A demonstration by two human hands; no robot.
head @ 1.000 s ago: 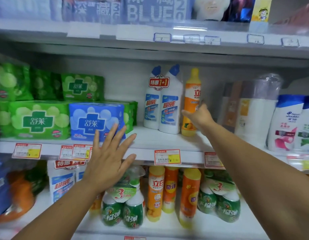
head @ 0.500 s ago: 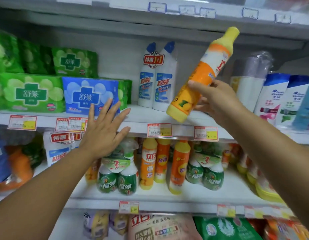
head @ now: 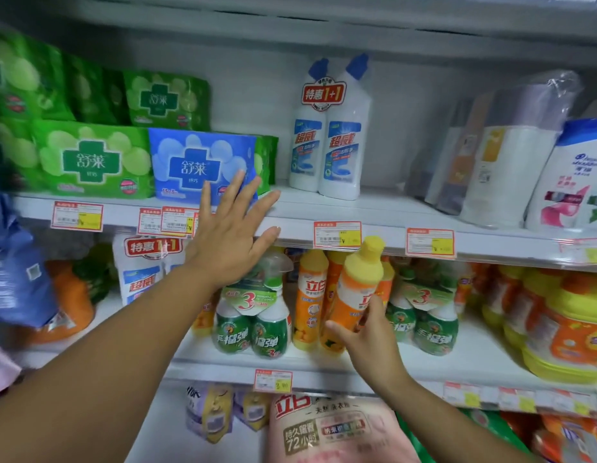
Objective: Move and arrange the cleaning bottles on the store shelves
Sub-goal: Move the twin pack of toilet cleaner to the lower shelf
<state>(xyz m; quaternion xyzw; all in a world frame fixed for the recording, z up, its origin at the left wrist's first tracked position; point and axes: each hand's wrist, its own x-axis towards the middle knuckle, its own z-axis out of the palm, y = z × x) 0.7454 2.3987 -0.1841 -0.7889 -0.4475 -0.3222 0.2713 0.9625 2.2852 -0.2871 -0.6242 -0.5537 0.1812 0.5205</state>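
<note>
Orange bottle [head: 352,295] at lower shelf [head: 324,365] edge

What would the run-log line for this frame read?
right hand: holds orange dish-soap bottle, tilted, at lower shelf | left hand: open, empty, by upper shelf edge | twin white bottles: untouched

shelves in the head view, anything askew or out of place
Only the orange dish-soap bottle with the yellow cap stands out: the right hand holds it tilted among upright orange bottles on the middle shelf. The left hand hangs open. No spills show.
</note>
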